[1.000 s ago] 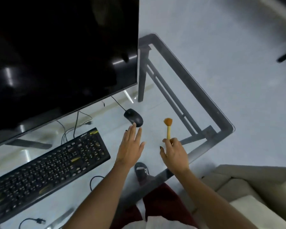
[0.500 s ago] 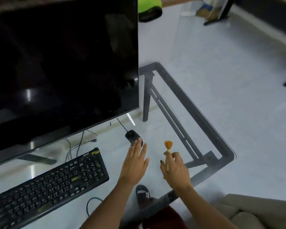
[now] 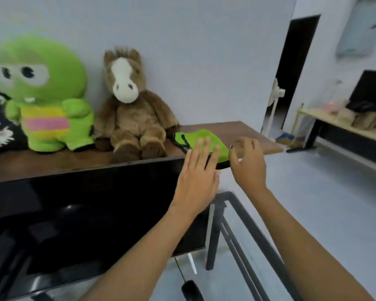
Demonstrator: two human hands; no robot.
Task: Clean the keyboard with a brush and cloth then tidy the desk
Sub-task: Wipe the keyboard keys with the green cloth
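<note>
My left hand is raised with straight fingers over the top right corner of the black monitor, its fingertips in front of a bright green zip pouch. The pouch lies on a brown wooden shelf behind the monitor. Just right of the pouch is my right hand, its fingers curled. A small metallic tip shows by its thumb, and the rest of the brush is hidden. The keyboard and any cloth are out of view.
A green plush toy and a brown plush horse sit on the shelf left of the pouch. The black mouse and the glass desk's dark frame lie below my arms. A doorway, a fan and a side table stand at the far right.
The view has swung up from the desk to the shelf. Both hands rose from beside the mouse to the green pouch. The brush head no longer shows above my right hand.
</note>
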